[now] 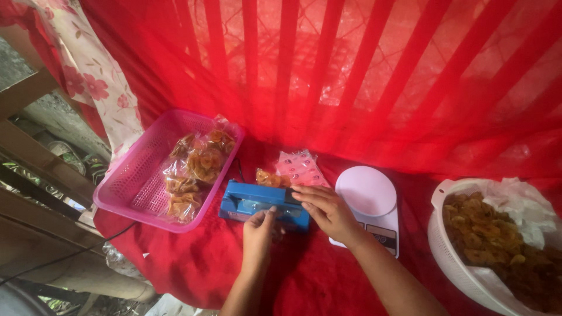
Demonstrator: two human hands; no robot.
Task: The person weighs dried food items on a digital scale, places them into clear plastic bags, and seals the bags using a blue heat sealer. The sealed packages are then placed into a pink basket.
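- While both hands work at the blue heat sealer [263,206], the left hand [259,229] pinches narrowly at its front edge, thumb and fingers closed on what looks like a bag edge, though I cannot tell for sure what they hold.
- Lying flat and open, the right hand [328,210] presses down on the sealer's bar and grips nothing.
- A small bag of chips [269,178] sticks out behind the sealer, touching a pack of pink printed bags [301,167].
- Risk, as I judge it: fingertips sit close to the sealing bar and could be pinched or scorched; a crooked bag edge could seal unevenly.
- The sealer's black cord [70,253] trails off the edge and could snag.
- Red cloth [304,275] covers the surface and hangs behind as a backdrop; wrinkles could tilt the white scale [369,199].
- A pink basket [137,175] holds sealed chip bags [193,169]; a white colander [462,269] holds loose chips.
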